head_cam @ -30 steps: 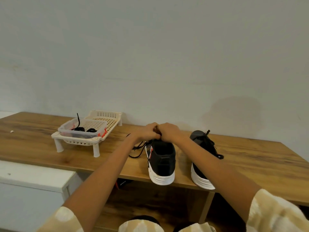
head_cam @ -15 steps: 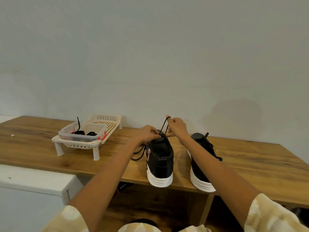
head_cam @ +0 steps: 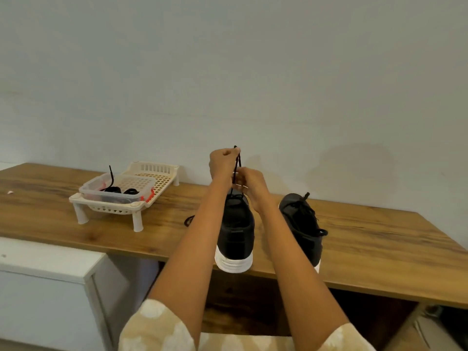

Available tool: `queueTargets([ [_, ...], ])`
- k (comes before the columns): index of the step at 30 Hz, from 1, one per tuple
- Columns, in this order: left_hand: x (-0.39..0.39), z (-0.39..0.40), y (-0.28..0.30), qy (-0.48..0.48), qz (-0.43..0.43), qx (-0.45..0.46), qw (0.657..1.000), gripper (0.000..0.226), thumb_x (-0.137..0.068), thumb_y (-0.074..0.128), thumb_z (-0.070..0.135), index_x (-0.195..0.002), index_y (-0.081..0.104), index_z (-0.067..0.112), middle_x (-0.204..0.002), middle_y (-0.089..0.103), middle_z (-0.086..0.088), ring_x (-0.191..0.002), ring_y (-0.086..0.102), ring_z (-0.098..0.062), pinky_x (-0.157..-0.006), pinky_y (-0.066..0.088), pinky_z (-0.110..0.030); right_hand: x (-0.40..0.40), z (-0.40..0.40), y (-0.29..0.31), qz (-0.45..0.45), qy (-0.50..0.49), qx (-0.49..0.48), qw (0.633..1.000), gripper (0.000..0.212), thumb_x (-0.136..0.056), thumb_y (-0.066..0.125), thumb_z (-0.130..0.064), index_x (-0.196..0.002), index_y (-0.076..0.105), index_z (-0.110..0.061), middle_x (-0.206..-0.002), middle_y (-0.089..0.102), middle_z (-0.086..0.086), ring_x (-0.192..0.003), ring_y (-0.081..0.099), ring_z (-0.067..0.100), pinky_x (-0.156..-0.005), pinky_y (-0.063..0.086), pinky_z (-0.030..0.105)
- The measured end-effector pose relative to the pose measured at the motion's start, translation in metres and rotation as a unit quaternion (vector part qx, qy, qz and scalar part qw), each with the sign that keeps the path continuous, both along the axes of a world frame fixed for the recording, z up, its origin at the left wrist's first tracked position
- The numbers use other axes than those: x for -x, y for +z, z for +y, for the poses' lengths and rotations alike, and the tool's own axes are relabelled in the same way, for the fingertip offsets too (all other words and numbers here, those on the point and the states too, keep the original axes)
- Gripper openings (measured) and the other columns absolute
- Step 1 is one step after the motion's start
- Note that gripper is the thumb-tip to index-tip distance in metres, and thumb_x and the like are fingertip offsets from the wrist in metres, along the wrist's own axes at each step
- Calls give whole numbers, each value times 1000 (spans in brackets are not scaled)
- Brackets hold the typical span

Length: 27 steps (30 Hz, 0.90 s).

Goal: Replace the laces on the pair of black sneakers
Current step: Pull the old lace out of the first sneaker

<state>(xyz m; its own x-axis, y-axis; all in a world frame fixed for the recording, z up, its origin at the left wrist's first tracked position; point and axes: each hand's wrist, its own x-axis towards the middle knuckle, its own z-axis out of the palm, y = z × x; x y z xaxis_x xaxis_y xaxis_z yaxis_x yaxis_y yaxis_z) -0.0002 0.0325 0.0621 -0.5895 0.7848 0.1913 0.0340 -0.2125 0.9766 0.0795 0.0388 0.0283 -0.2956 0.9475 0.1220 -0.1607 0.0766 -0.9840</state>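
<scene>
Since the earlier frame the left hand (head_cam: 222, 160) has risen from the shoe's collar to above the right hand (head_cam: 249, 184), and both now pinch the black lace (head_cam: 236, 163), fingers curled closed on it, drawn up nearly vertical from the near sneaker (head_cam: 236, 231). That sneaker stands directly below the fingers on the wooden bench (head_cam: 379, 249), its long axis running away from the person, white heel overhanging the near edge, toe toward the wall. Judged risk: further upward pull could tip or drag it off the edge, since neither hand steadies it.

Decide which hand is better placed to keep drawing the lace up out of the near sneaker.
Left hand: it pinches the lace near its raised tip. The right hand grips lower, near the sneaker.
</scene>
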Motion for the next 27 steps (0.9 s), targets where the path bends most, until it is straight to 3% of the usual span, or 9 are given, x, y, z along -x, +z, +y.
queueTargets([
  [3, 6, 8, -2, -14, -4, -16, 1000, 19, -89, 65, 24, -96, 70, 7, -103, 69, -8, -92, 59, -20, -83, 51, -35, -8, 15, -11, -187, 35, -122, 974, 23, -93, 58, -16, -71, 66, -16, -69, 63, 1, -66, 57, 16, -72, 51, 30],
  [6, 11, 13, -5, -20, 31, -15, 999, 24, -91, 62, 26, -101, 70, 5, -103, 69, -8, -79, 58, -14, -65, 47, -23, -8, 28, -10, -255, -5, -162, 953, 21, -90, 64, -23, -80, 71, -6, -70, 65, 3, -61, 58, 12, -72, 51, 28],
  [8, 15, 15, -8, -52, 83, 20, 995, 31, -96, 53, 31, -102, 69, 5, -100, 68, -8, -69, 55, -11, -58, 41, -21, -3, 35, 0, -213, -57, -168, 961, 22, -89, 66, -24, -82, 72, -3, -71, 67, 6, -61, 61, 11, -75, 54, 31],
  [13, 38, 12, -9, -210, 155, 78, 962, 43, -96, 46, 46, -110, 66, 10, -101, 69, -4, -87, 67, -21, -83, 53, -33, 4, 49, 36, -13, -141, -130, 981, 20, -87, 68, -22, -73, 69, -7, -73, 70, 8, -67, 69, 21, -72, 59, 34],
  [16, 45, 7, -5, -288, 187, 77, 936, 24, -96, 54, 28, -102, 68, 9, -95, 72, -4, -83, 70, -20, -85, 56, -33, 6, 50, 43, 54, -144, -124, 980, 16, -88, 67, -17, -77, 68, -6, -69, 66, 6, -60, 64, 16, -67, 58, 29],
  [18, 42, 3, -2, -300, 199, 83, 929, 15, -94, 58, 20, -96, 69, 9, -87, 71, -4, -74, 70, -19, -75, 59, -30, 5, 53, 38, 55, -158, -127, 978, 18, -88, 67, -20, -74, 69, -8, -70, 67, 6, -64, 63, 17, -71, 58, 32],
  [22, 37, 2, 13, -182, 5, -36, 983, 10, -90, 64, 14, -89, 67, 5, -79, 67, -8, -61, 63, -21, -60, 58, -28, 0, 50, 20, -66, -34, -99, 992, 35, -94, 56, -39, -106, 67, -7, -101, 69, 10, -83, 67, 20, -76, 57, 32],
  [24, 41, 4, 19, -127, -120, -113, 978, 11, -90, 63, 13, -88, 65, 2, -76, 65, -6, -57, 61, -19, -61, 58, -30, -4, 43, 11, -151, 89, -76, 982, 45, -96, 51, -40, -125, 57, -6, -118, 63, 8, -94, 66, 21, -80, 56, 31],
  [27, 42, 2, 20, -120, -206, -153, 959, 15, -91, 62, 12, -96, 65, -1, -77, 65, -7, -60, 60, -17, -62, 57, -30, -7, 30, 3, -236, 223, -99, 941, 36, -95, 56, -31, -125, 60, -12, -116, 67, 3, -96, 65, 15, -87, 53, 25],
])
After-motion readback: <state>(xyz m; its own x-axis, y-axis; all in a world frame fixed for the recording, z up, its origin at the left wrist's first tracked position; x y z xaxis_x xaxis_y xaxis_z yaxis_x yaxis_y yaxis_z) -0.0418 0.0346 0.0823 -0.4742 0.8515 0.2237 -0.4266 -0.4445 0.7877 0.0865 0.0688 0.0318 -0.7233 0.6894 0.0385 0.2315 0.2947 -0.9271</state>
